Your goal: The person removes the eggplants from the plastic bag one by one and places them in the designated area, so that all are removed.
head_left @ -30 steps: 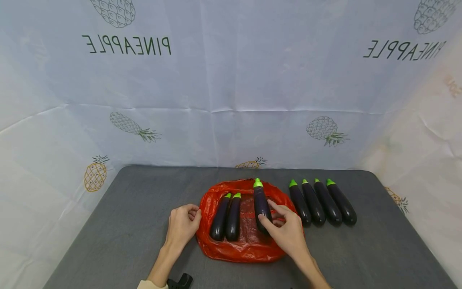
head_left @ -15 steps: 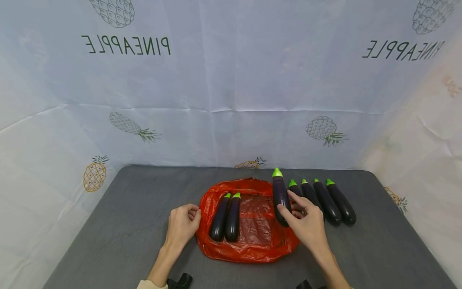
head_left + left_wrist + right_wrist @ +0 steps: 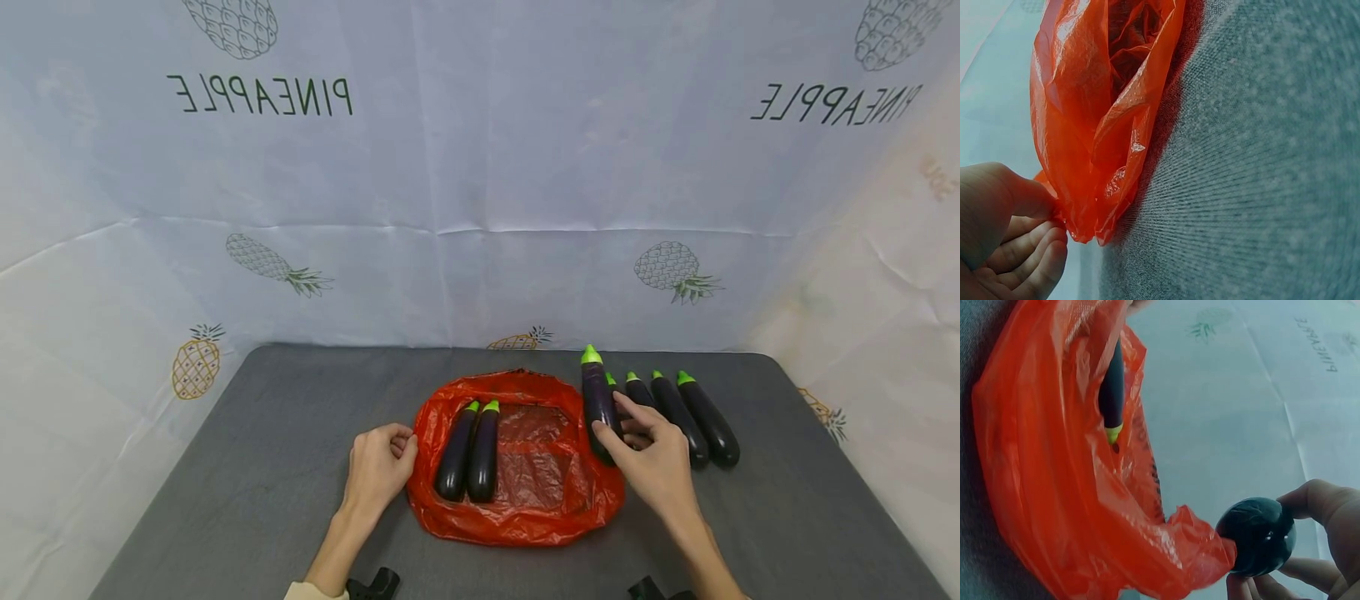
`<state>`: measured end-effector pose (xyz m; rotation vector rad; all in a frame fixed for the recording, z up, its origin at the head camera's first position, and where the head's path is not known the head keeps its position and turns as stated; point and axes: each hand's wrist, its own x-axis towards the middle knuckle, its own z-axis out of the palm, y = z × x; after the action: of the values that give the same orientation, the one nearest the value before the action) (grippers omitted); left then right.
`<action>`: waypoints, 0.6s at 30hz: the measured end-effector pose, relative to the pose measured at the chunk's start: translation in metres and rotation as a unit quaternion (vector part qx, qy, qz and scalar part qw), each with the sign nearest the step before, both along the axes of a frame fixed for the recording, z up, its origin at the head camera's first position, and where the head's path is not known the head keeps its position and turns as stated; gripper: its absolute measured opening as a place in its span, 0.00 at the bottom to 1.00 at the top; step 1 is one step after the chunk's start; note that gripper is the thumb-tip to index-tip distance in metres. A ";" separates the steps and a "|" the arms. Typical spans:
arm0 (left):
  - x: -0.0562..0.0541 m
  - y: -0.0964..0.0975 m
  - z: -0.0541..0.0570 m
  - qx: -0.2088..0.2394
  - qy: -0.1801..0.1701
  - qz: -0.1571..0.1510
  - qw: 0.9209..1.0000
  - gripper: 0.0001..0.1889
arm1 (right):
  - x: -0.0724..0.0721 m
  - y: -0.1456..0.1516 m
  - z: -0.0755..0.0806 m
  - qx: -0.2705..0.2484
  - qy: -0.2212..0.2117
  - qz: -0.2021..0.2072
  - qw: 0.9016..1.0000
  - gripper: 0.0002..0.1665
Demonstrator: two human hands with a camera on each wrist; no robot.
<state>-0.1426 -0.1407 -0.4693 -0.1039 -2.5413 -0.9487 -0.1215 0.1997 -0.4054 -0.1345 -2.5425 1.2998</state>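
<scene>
"Where's the glossy dark-purple eggplant with the bright green cap (image 3: 597,398)?"

"Over the right rim of the crinkled red plastic bag (image 3: 517,533), pinched between the thumb and fingers of the right hand (image 3: 654,454)."

"And the left hand (image 3: 380,465)?"

"Thumb and fingers together, clamped on the bag's left edge."

"What's around?"

"Two similar eggplants (image 3: 483,458) side by side inside the bag. Four matching eggplants (image 3: 681,419) in a row on the dark grey table (image 3: 247,483); the right hand and its eggplant partly block the leftmost ones."
</scene>
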 end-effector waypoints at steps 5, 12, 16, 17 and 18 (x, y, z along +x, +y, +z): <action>0.000 0.000 0.001 0.000 -0.001 0.001 1.000 0.04 | -0.002 0.007 -0.001 0.013 0.011 -0.004 1.000 0.31; 0.000 0.000 0.001 0.002 0.001 -0.001 1.000 0.04 | -0.005 0.022 -0.005 0.016 0.045 -0.010 0.999 0.29; 0.000 0.000 0.001 0.004 -0.002 -0.001 1.000 0.04 | -0.008 0.032 -0.008 0.016 0.053 -0.017 0.998 0.29; 0.000 0.000 0.001 0.004 -0.002 -0.001 1.000 0.04 | -0.008 0.034 -0.009 0.018 0.054 -0.018 0.998 0.29; 0.000 0.000 0.000 0.004 -0.002 -0.001 1.000 0.04 | -0.009 0.036 -0.010 0.020 0.053 -0.021 0.998 0.29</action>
<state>-0.1426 -0.1408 -0.4690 -0.1009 -2.5423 -0.9597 -0.1305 0.2361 -0.4157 -0.1069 -2.4622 1.2072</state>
